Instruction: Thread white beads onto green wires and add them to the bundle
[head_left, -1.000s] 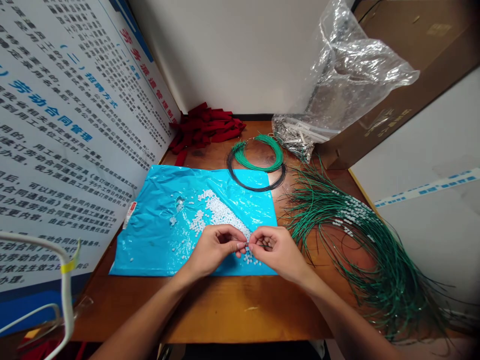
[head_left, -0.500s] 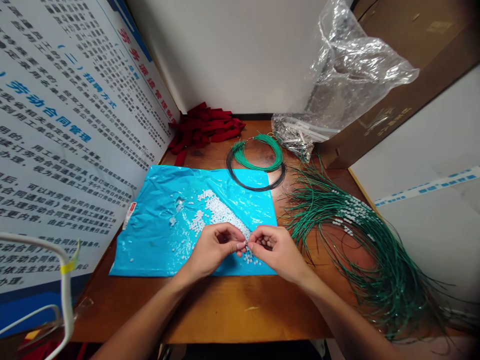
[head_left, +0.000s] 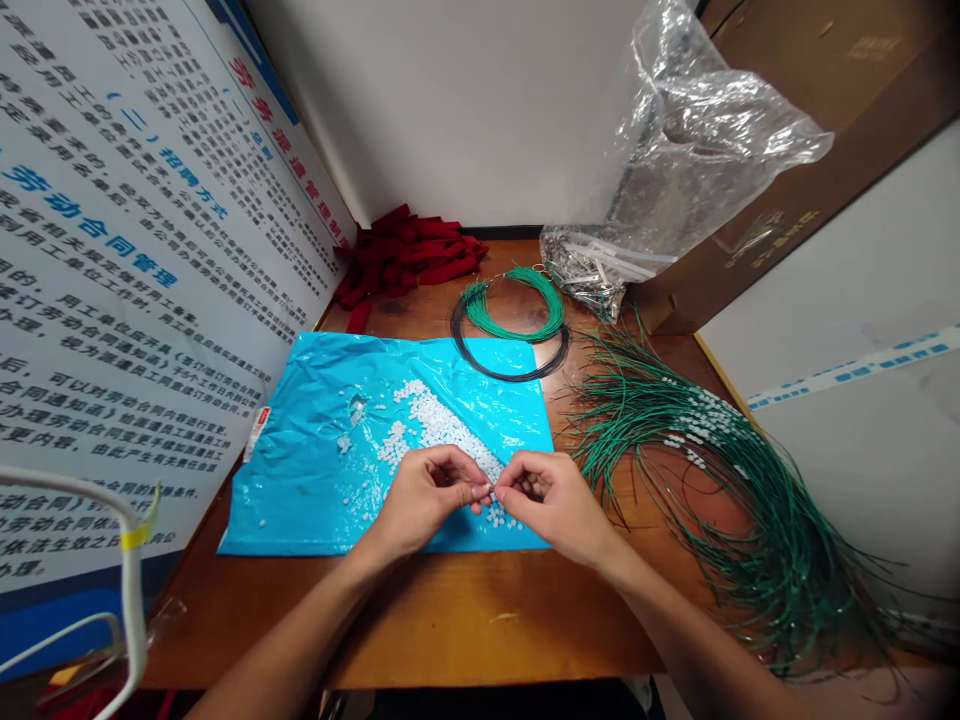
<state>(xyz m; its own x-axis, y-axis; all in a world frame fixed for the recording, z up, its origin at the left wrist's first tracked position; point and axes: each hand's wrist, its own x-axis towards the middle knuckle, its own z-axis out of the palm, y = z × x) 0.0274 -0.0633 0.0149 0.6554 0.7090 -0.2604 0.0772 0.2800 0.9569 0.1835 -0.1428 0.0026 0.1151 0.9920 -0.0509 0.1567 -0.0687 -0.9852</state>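
Observation:
My left hand [head_left: 427, 492] and my right hand [head_left: 551, 500] meet fingertip to fingertip over the front of a blue plastic bag [head_left: 292, 430]. Each one pinches with thumb and forefinger. A tiny whitish piece [head_left: 491, 489], which looks like a bead, shows between the fingertips; any thread there is too fine to make out. Just beyond and under the fingers lies a loose pile of small white beads [head_left: 442, 420] on the bag. Some beads are scattered to its left, and others are hidden by my hands.
To the right lies a big bundle of green cords [head_left: 780, 520] with white pieces on them. Behind the bag sit a green and black cord coil [head_left: 517, 325], red cloth strips [head_left: 416, 255] and a clear bag of metal parts [head_left: 592, 265]. A brown box [head_left: 757, 220] stands at right; a printed panel [head_left: 150, 250] rises at left.
The hands keep the same pinch at nearly the same spot, with only a slight shift of the fingertips. The camera view has moved a little.

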